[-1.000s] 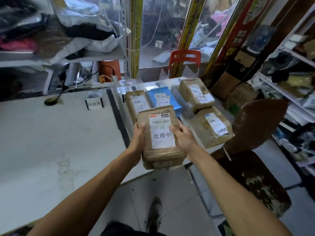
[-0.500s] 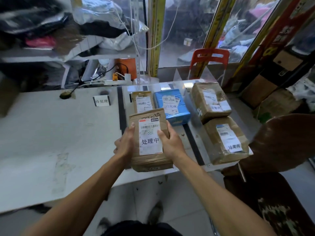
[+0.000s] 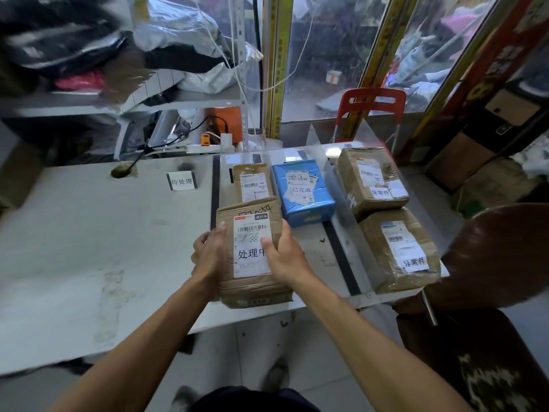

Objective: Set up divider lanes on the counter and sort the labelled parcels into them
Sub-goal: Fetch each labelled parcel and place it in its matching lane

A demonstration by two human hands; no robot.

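Grey counter (image 3: 89,233) carries divider lanes. Left hand (image 3: 208,257) and right hand (image 3: 285,260) clasp opposite sides of the brown parcel (image 3: 252,254), its long axis running along its lane, just short of another parcel (image 3: 252,182) beyond.

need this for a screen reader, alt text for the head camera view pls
Two hands, left hand and right hand, hold a brown parcel on a white counter, beside a blue parcel and more brown parcels.

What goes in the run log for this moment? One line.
step: placing 处理中 parcel | left hand: holds it | right hand: holds it | lane: leftmost, in front of brown parcel
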